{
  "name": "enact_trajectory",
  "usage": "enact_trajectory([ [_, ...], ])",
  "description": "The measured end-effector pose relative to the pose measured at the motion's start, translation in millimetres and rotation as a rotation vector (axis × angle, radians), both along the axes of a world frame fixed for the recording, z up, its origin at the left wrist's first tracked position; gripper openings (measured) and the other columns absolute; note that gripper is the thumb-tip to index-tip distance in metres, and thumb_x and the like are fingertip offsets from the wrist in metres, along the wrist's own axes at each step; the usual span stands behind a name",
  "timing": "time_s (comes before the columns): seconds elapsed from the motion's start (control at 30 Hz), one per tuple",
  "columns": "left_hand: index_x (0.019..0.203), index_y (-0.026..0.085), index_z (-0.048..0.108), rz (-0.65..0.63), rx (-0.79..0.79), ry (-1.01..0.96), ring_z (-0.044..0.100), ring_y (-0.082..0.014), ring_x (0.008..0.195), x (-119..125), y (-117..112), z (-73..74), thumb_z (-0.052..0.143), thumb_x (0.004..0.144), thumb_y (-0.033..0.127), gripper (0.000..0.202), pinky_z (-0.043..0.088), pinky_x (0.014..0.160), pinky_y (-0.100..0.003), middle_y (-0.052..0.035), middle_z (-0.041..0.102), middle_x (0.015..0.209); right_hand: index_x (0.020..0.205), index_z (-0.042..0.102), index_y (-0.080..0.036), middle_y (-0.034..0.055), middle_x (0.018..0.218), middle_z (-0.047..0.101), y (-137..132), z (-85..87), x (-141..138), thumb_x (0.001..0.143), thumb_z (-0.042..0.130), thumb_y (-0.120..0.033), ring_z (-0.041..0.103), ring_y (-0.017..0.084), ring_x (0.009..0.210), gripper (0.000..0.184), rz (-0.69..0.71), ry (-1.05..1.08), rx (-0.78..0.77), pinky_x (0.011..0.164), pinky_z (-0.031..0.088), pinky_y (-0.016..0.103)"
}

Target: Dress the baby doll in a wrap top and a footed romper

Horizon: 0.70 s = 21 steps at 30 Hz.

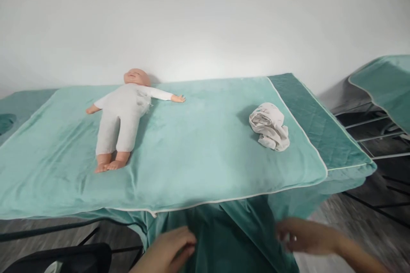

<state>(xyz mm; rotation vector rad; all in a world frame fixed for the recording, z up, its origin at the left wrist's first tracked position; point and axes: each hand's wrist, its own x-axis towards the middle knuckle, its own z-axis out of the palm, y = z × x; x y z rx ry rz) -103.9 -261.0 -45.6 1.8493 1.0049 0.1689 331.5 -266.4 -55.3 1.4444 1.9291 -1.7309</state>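
Observation:
My left hand (173,247) is low in front of the bed's near edge, its thumb apart from loosely bent fingers and nothing visible in it. To the right, my right hand (303,235) hovers over the hanging drape, slightly blurred, a ring on one finger, fingers loosely bent and apparently empty. Neither hand touches the things on the bed. A baby doll (123,106) in a white cloth body lies on its back at the left, one arm stretched to the right. Toward the right end rests a crumpled bundle of whitish cloth (270,127).
A light green sheet (198,153) with white piping covers a darker green mattress (326,136) against the white wall (205,30). Green fabric (221,234) hangs down in front. A dark chair (77,258) stands lower left; a metal frame (368,123) is at the right.

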Motion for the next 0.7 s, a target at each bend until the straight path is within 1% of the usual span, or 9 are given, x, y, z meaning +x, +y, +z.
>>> enact_trajectory([
  [0.07,0.095,0.022,0.068,0.106,-0.022,-0.045,0.065,-0.0142,0.088,24.4,41.0,7.3,0.046,0.104,0.038,0.028,0.05,0.082,-0.026,-0.002,0.071,0.094,0.112,0.073,-0.027,0.0072,0.111,0.075,42.9,27.0,6.0,0.095,0.051,-0.042,0.071,0.025,0.102,0.032,-0.158,0.057,0.209,0.094,0.056,0.04],
  [0.13,0.086,0.021,0.066,0.271,0.018,-0.179,0.063,-0.0158,0.087,56.6,86.5,7.9,0.049,0.102,0.044,0.033,0.05,0.085,-0.029,-0.0032,0.07,0.089,0.119,0.068,-0.028,0.0077,0.124,0.071,88.8,43.6,12.4,0.098,0.052,-0.046,0.067,0.026,0.114,0.032,-0.338,0.069,0.586,0.101,0.053,0.041],
  [0.2,0.082,0.019,0.065,0.478,0.014,-0.407,0.064,-0.0168,0.084,90.3,131.7,-0.3,0.055,0.096,0.05,0.035,0.053,0.085,-0.031,-0.0044,0.068,0.084,0.127,0.063,-0.026,0.0108,0.136,0.065,134.5,45.6,17.1,0.095,0.057,-0.047,0.061,0.028,0.125,0.039,-0.48,0.042,1.028,0.111,0.046,0.046],
  [0.27,0.087,0.018,0.065,0.712,-0.076,-0.614,0.065,-0.0171,0.076,117.7,172.8,-13.2,0.064,0.088,0.055,0.036,0.057,0.071,-0.03,-0.0043,0.066,0.079,0.134,0.058,-0.02,0.0169,0.145,0.057,176.9,35.7,17.4,0.088,0.064,-0.05,0.051,0.034,0.137,0.055,-0.648,-0.088,1.325,0.119,0.037,0.053],
  [0.3,0.092,0.019,0.064,0.821,-0.108,-0.702,0.065,-0.0172,0.075,127.4,190.7,-19.2,0.065,0.086,0.056,0.038,0.057,0.063,-0.029,-0.0042,0.065,0.082,0.138,0.055,-0.015,0.0213,0.147,0.054,195.6,28.5,15.3,0.084,0.067,-0.052,0.047,0.037,0.14,0.066,-0.73,-0.148,1.359,0.119,0.036,0.056],
  [0.37,0.095,0.018,0.063,0.891,-0.172,-0.788,0.066,-0.0169,0.076,138.2,220.2,-27.4,0.069,0.083,0.055,0.039,0.058,0.058,-0.028,-0.0048,0.065,0.088,0.141,0.052,-0.011,0.0253,0.142,0.056,225.1,14.1,6.7,0.081,0.067,-0.052,0.053,0.04,0.132,0.074,-0.844,-0.235,1.228,0.11,0.044,0.058],
  [0.5,0.102,0.018,0.063,0.799,-0.211,-0.772,0.069,-0.0171,0.077,137.7,254.7,-30.6,0.078,0.078,0.051,0.044,0.058,0.054,-0.027,-0.0071,0.064,0.097,0.134,0.058,-0.015,0.0209,0.136,0.062,253.0,2.1,-22.9,0.082,0.062,-0.043,0.063,0.036,0.115,0.059,-0.859,-0.199,1.121,0.098,0.05,0.055],
  [0.6,0.12,0.021,0.063,0.708,-0.13,-0.862,0.069,-0.02,0.095,133.7,265.3,-32.1,0.085,0.073,0.05,0.059,0.062,0.072,-0.034,-0.0114,0.065,0.119,0.127,0.062,-0.019,0.0132,0.122,0.07,262.5,11.2,-55.5,0.081,0.067,-0.041,0.066,0.028,0.104,0.051,-0.846,0.124,1.072,0.095,0.052,0.048],
  [0.7,0.136,0.024,0.057,0.687,-0.041,-0.975,0.063,-0.027,0.122,131.9,267.6,-36.0,0.09,0.066,0.053,0.082,0.057,0.098,-0.041,-0.0143,0.059,0.143,0.128,0.062,-0.021,0.0092,0.119,0.072,276.7,23.2,-97.1,0.085,0.069,-0.043,0.067,0.024,0.103,0.049,-0.763,0.424,0.976,0.094,0.054,0.042],
])
